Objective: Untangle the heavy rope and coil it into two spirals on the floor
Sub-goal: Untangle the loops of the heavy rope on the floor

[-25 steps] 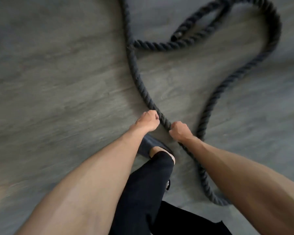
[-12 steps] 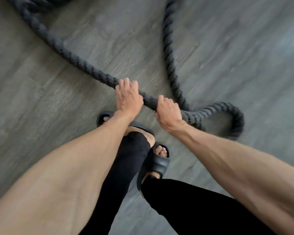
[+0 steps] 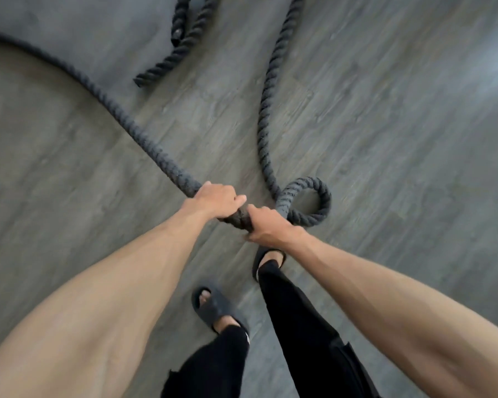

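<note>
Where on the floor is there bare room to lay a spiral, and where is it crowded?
Bare floor lies right of the rope strand and small loop. More lies left of the long diagonal strand. It is crowded at top centre around the rope end, and near the left hand, right hand and sandals.

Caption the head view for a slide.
Both hands, left and right, grip the heavy rope beside a small loop.

Bare grey floor [image 3: 400, 139] lies open at three o'clock and at nine. Rope [image 3: 144, 139] strands cross ten to one o'clock; a small loop [image 3: 314, 196] sits just beside the right hand [image 3: 266, 228].
</note>
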